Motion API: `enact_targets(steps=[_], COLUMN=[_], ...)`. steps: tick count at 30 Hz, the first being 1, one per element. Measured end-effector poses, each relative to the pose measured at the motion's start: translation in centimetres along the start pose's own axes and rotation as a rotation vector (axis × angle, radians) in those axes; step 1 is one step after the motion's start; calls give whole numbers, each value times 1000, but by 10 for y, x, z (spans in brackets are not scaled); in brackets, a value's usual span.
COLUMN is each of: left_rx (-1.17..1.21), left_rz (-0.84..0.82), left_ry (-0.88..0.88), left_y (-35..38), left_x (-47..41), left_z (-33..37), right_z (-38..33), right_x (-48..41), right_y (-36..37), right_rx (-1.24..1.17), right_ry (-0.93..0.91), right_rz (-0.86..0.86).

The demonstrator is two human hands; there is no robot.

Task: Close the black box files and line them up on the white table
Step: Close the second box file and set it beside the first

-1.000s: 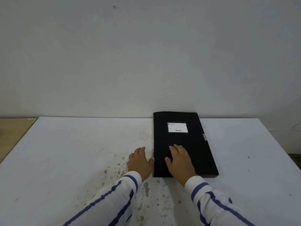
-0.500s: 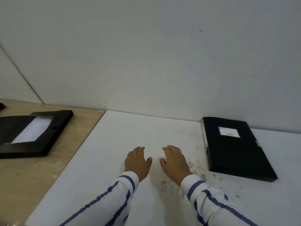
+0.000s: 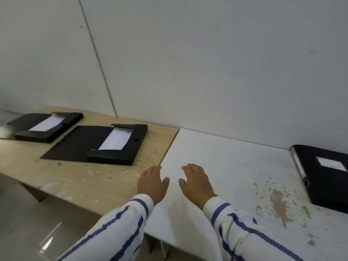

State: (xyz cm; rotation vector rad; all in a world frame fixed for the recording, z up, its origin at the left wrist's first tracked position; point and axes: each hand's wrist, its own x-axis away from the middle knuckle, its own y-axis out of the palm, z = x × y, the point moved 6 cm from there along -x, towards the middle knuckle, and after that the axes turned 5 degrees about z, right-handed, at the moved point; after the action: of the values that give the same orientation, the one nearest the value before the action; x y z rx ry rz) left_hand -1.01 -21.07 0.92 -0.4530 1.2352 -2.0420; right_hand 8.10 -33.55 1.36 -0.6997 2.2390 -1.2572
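- The left hand (image 3: 152,182) is held palm down with loose, spread fingers and grips nothing; it is above the seam where the two tables meet.
- The right hand (image 3: 196,182) is just beside it, also released and empty, over the white table (image 3: 222,157). Both wrists wear white sleeves with blue stripes (image 3: 120,228).
- Brown stains (image 3: 280,204) mark the white table to the right of the hands.
- A closed black box file with a white label (image 3: 323,178) lies flat at the right edge of view on the white table, near the wall.
- On the light wooden table (image 3: 75,178) to the left, an open black box file holding white paper (image 3: 99,144) lies with its lid spread flat.
- Farther left and back, a second open black box file with white paper (image 3: 45,125) lies on the same wooden table.
- A plain grey wall (image 3: 207,63) stands behind both tables.
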Motion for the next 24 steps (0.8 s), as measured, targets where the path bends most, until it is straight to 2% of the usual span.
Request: enact_targets(steps=[13,24], left_rx=[31,51], left_rz=[94,80], left_ry=[-193,-419], left_y=[-37,-48], left_x=[-56,-139], left_z=[-136,-228], right_z=[-124,-185], right_x=[-73,-157], right_y=[85,169], right_rx=[-50,-44], right_ry=[-216,-309], right_rz=[-104,-313])
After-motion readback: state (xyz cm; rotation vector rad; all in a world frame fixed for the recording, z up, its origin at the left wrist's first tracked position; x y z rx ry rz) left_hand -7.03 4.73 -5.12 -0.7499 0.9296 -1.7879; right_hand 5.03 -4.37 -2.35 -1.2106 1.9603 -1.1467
